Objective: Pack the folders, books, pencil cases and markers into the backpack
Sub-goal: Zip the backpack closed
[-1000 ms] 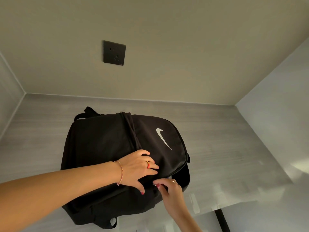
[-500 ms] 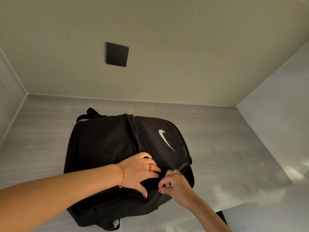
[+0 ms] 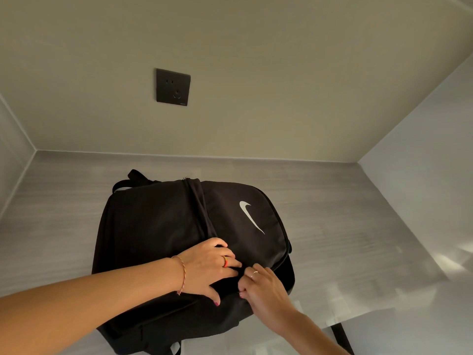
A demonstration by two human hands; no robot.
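Observation:
A black backpack [image 3: 153,226] with a white swoosh logo lies on the grey table, its zips looking closed. My left hand [image 3: 207,267] rests on the bag's near right part with fingers spread, pressing the fabric down. Right beside it, my right hand [image 3: 263,290] pinches something small at the bag's seam, most likely a zip pull, which my fingers hide. No folders, books, pencil cases or markers are in view.
The grey table [image 3: 358,239] sits in an alcove with walls on the left, back and right. A dark wall socket [image 3: 173,87] is on the back wall. A black strap [image 3: 341,338] hangs off the table's near edge.
My right hand has moved up and in along the bag's near seam, closer to my left hand. The left hand has stayed pressed on the bag.

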